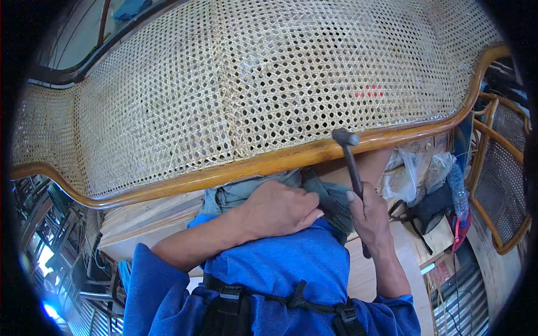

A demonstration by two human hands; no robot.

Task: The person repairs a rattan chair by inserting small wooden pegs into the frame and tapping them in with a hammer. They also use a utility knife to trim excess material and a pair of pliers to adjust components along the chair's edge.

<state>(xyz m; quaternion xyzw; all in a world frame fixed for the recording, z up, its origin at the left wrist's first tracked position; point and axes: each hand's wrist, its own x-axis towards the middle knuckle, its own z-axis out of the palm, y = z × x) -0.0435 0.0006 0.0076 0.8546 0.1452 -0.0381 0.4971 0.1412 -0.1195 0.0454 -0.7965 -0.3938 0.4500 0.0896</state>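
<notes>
Across my lap lies a long woven cane panel (pixel 314 67) with an open octagonal mesh, edged by a curved, varnished wooden frame (pixel 269 163). A hammer (pixel 353 165) is gripped by its handle in my right hand (pixel 372 218); its head comes up beside the near rail of the frame, over the cane's edge. My left hand (pixel 283 208) rests at my waist, just on the near side of the rail. Its fingers are curled together, and whatever they may pinch is hidden.
To the right are clear plastic bags (pixel 412 173), a plastic bottle (pixel 458 193) and a dark bag (pixel 434 207). Another cane-panelled frame (pixel 499 168) leans at far right. Stacked wooden boards (pixel 145 218) lie at left. Corrugated metal sheet (pixel 462 305) shows at lower right.
</notes>
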